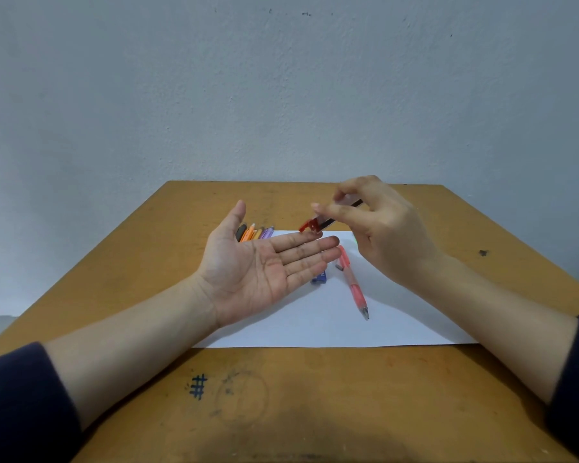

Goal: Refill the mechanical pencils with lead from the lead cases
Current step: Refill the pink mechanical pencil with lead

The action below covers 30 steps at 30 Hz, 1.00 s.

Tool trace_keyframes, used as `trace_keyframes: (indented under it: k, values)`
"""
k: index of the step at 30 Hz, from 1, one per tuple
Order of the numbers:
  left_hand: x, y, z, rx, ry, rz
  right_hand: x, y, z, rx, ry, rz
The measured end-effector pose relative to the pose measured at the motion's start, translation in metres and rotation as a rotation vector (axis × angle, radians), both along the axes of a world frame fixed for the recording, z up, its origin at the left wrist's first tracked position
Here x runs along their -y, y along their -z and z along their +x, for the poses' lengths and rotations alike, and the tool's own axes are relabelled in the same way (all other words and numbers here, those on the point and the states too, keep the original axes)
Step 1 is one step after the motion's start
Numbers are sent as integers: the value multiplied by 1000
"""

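Left hand (261, 272): palm up, fingers straight, flat, holding nothing. Right hand (381, 228): fingertips pinch lead case (318, 223), tilted, red end down over left fingertips. Pink mechanical pencil (353, 282) lies on white paper (315, 325), tip toward person. Blue case (320, 278) beside it, partly hidden. More pencils (254, 232) grouped at far edge of paper on surface (281, 396).
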State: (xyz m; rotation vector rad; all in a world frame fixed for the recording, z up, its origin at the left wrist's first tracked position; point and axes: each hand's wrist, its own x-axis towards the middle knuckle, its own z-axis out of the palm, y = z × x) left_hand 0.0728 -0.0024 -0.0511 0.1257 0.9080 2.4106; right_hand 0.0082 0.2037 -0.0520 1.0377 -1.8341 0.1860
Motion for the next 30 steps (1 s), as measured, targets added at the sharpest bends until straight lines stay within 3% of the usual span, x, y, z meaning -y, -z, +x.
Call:
trace_keyframes:
  k: [30]
  values:
    - [1,4,-2,15,31,18,3,0,4,-12,-38,-26]
